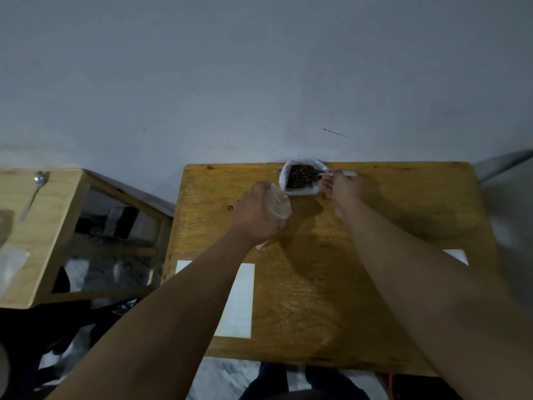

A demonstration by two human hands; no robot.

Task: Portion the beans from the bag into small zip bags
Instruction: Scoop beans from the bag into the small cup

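A wooden table [375, 284] stands against a plain grey wall [259, 82], seen from above, with both bare forearms reaching across it. Nearest the person, a white sheet [240, 298] lies flat by the table's near left edge, partly under the left forearm. A smaller white piece [458, 255] lies toward the right edge, partly hidden behind the right forearm. Farther in, the left hand [256, 215] hangs above the tabletop with its fingers curled round a clear zip bag [279, 205]. The bag's mouth is turned toward the far side, and it looks empty, though blur makes that hard to judge. Just beyond and to the right, the right hand [343, 187] pinches a spoon [350, 174]. The spoon's pale handle sticks out to the right and its other end reaches into the mouth of the bag [288, 171]. That white bag sits at the table's far edge, touching the wall, open at the top. Dark beans [301, 176] fill it, and the zip bag is just beside it on the left. Well apart to the left stands a lighter wooden stand [37, 226]. On its top, a second spoon [36, 189] of metal lies at the far end and something pale and blurred [11, 264] lies nearer.
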